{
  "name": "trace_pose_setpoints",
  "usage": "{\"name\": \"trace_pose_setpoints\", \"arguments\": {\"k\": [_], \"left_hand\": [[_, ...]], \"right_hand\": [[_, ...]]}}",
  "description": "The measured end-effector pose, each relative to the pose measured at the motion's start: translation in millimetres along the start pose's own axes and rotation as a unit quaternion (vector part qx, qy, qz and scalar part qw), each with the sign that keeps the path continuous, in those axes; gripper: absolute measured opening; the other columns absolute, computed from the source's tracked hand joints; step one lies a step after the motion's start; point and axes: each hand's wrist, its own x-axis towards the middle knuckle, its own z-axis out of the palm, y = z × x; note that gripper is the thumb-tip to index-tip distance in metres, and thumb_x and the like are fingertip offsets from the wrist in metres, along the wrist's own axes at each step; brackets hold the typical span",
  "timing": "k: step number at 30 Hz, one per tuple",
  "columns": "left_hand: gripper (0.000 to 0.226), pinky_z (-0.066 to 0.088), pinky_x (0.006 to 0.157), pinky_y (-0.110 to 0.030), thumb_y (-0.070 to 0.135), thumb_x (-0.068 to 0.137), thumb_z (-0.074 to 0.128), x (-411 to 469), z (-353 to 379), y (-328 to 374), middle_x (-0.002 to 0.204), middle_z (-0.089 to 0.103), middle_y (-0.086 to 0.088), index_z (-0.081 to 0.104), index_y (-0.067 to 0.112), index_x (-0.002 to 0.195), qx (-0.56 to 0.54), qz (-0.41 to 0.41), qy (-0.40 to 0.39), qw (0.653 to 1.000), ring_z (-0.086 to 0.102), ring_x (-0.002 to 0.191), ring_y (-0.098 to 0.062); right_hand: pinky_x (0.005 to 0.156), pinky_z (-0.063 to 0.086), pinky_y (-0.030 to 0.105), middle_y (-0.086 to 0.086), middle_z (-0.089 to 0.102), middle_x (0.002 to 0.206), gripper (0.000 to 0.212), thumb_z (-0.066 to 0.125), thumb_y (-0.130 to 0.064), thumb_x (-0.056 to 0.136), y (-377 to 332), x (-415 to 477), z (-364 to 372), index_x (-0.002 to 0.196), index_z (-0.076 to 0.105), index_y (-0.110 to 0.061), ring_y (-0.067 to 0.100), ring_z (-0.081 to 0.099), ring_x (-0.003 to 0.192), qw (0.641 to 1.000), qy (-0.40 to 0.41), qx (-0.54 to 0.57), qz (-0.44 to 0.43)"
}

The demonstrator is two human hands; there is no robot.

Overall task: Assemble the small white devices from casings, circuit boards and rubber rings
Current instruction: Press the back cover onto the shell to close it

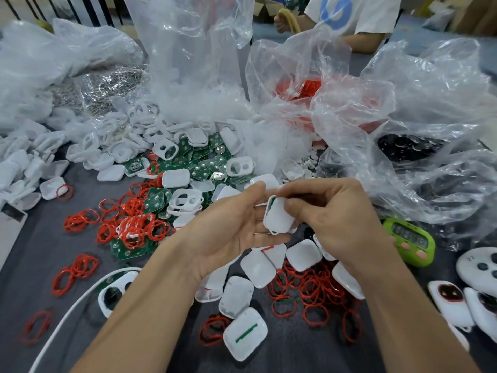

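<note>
A small white device casing (278, 216) is held between both hands above the table's middle. My right hand (333, 219) pinches it from the right, thumb on its smooth back. My left hand (228, 227) lies palm up beneath it, fingers supporting its left edge. A sliver of green board shows at the casing's top left edge. Green circuit boards (204, 164) are heaped behind the hands. Red rubber rings (134, 224) are scattered to the left, and more rings (312, 289) lie below the hands. Several closed white casings (236, 297) lie near my wrists.
White casing frames with holes (185, 201) pile up at centre and back left. Crumpled clear plastic bags (403, 125) fill the back and right. A green timer (408, 240) sits right of my right hand. A white cable (67, 313) crosses the lower left. Another person sits across the table.
</note>
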Motion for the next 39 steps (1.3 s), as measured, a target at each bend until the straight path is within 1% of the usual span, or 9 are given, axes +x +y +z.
{"name": "trace_pose_setpoints", "arguments": {"k": [4,7,11,17,22,27,32,35,39], "left_hand": [[0.048,0.061,0.093,-0.041,0.046,0.093,0.049,0,1,0,0.116,0.073,-0.017,0.068,0.014,0.123,0.001,-0.003,-0.003,1.0,0.07,0.112,-0.031],[0.043,0.061,0.093,-0.04,0.042,0.103,0.043,0,1,0,0.117,0.073,-0.016,0.068,0.014,0.126,0.008,-0.004,0.0,1.0,0.071,0.109,-0.029],[0.036,0.056,0.101,-0.045,0.025,0.109,0.043,-1,1,0,0.124,0.071,-0.02,0.066,0.011,0.133,0.022,-0.002,-0.009,1.0,0.07,0.111,-0.029],[0.051,0.056,0.101,-0.047,-0.005,0.088,0.043,-1,-1,1,0.128,0.07,-0.019,0.068,0.007,0.132,0.008,0.011,-0.027,1.0,0.071,0.108,-0.029],[0.056,0.054,0.104,-0.048,-0.011,0.081,0.05,-1,-2,-1,0.123,0.07,-0.02,0.07,0.01,0.129,0.035,0.022,-0.026,0.999,0.07,0.112,-0.027],[0.06,0.056,0.1,-0.04,-0.019,0.081,0.051,-1,-2,-2,0.106,0.071,-0.013,0.072,0.015,0.127,0.074,0.042,-0.032,0.996,0.071,0.102,-0.019],[0.059,0.057,0.096,-0.037,-0.015,0.079,0.055,-3,-3,0,0.118,0.07,-0.024,0.073,0.016,0.125,0.096,0.048,-0.025,0.994,0.07,0.113,-0.027],[0.057,0.059,0.09,-0.034,-0.016,0.078,0.056,-4,-4,0,0.114,0.07,-0.023,0.074,0.014,0.123,0.096,0.053,-0.016,0.994,0.07,0.112,-0.029],[0.058,0.06,0.087,-0.033,-0.02,0.082,0.054,-6,-3,0,0.125,0.067,-0.028,0.076,0.016,0.122,0.11,0.055,-0.015,0.992,0.067,0.119,-0.036]], "right_hand": [[0.082,0.063,0.041,-0.012,0.08,0.089,0.024,0.075,-0.005,0.089,-2,-2,2,0.093,0.083,-0.028,0.009,0.076,0.088,0.999,0.022,-0.045,-0.006],[0.076,0.064,0.036,-0.014,0.079,0.088,0.022,0.076,-0.008,0.089,-4,-5,2,0.095,0.083,-0.028,0.007,0.075,0.085,0.997,0.041,-0.067,-0.013],[0.07,0.053,0.013,-0.018,0.078,0.087,0.02,0.077,-0.012,0.088,-7,-8,9,0.097,0.084,-0.029,-0.001,0.07,0.08,0.989,0.057,-0.127,-0.047],[0.079,0.038,-0.001,-0.02,0.071,0.099,0.018,0.079,-0.022,0.086,-6,-11,16,0.097,0.082,-0.036,-0.016,0.057,0.096,0.972,0.099,-0.201,-0.069],[0.07,0.039,0.002,-0.023,0.07,0.086,0.016,0.079,-0.02,0.087,-2,-12,20,0.097,0.082,-0.033,-0.011,0.056,0.08,0.97,0.105,-0.205,-0.074],[0.073,0.053,0.016,-0.021,0.073,0.087,0.015,0.079,-0.019,0.088,-1,-10,24,0.097,0.082,-0.03,-0.001,0.067,0.083,0.971,0.123,-0.193,-0.076],[0.072,0.056,0.019,-0.021,0.076,0.087,0.016,0.08,-0.018,0.087,5,-9,22,0.095,0.083,-0.032,0.001,0.071,0.085,0.98,0.11,-0.147,-0.076],[0.067,0.056,0.016,-0.019,0.078,0.086,0.024,0.079,-0.015,0.086,7,-5,14,0.09,0.082,-0.038,0.003,0.074,0.082,0.996,0.065,-0.053,-0.033],[0.073,0.062,0.03,-0.008,0.08,0.087,0.021,0.078,-0.017,0.08,11,-2,9,0.091,0.083,-0.034,0.012,0.076,0.084,0.999,0.04,0.007,-0.002]]}}
